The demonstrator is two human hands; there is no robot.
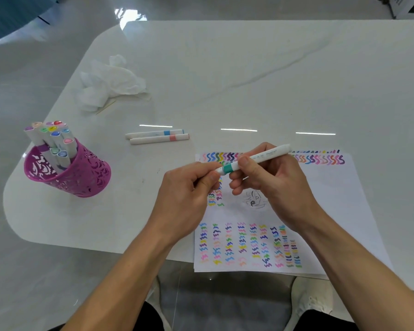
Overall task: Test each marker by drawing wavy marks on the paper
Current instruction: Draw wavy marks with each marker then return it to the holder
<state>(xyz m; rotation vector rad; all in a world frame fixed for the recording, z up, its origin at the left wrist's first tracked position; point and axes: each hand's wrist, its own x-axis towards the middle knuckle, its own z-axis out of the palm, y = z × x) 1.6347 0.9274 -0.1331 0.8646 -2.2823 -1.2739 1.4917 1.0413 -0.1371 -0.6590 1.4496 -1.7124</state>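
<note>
Over the upper left of the paper (332,211), the right hand (275,187) is gripping the barrel of a teal-banded marker (265,155) while the left hand (184,194) is pinching its banded end. Left of the paper, two markers (158,136) are lying side by side on the counter (249,80); farther left, a purple cup (86,175) is holding more.

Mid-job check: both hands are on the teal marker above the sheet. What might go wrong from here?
1. The paper overhangs the near edge of the table; pressing there may crease or shift it.
2. If the left hand and right hand pull the teal marker apart sharply, its tip might streak the existing wavy marks.
</note>
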